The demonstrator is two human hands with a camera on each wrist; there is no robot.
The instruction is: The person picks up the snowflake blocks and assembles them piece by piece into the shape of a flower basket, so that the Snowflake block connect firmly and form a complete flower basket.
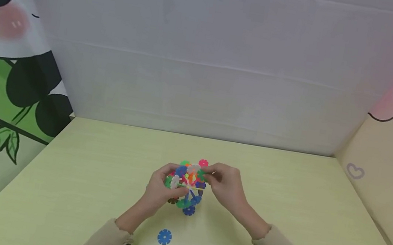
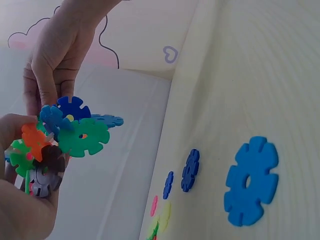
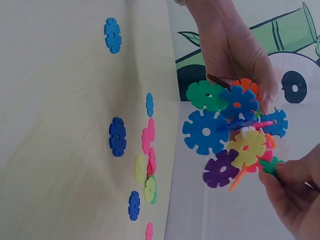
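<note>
A ball-like cluster of notched plastic snowflake discs [image 1: 183, 202] in many colours is held above the table. My left hand [image 1: 158, 189] grips the cluster from its left side, thumb in front. On the other side, my right hand [image 1: 228, 186] pinches a small green disc [image 3: 270, 165] between thumb and fingers, at the cluster's edge. The right wrist view shows a yellow disc [image 3: 247, 148] and a purple disc [image 3: 221, 169] close to that pinch. Whether the green disc is slotted into the cluster I cannot tell. One loose blue disc [image 1: 164, 237] lies flat on the table nearer the body.
The wrist views show more loose discs on the pale table [image 1: 91, 191], among them a dark blue disc [image 3: 117, 136], a pink disc [image 3: 148, 136] and a yellow disc [image 3: 140, 168]. A whitish sheet [image 1: 211, 55] stands behind the table, with printed panels at both sides.
</note>
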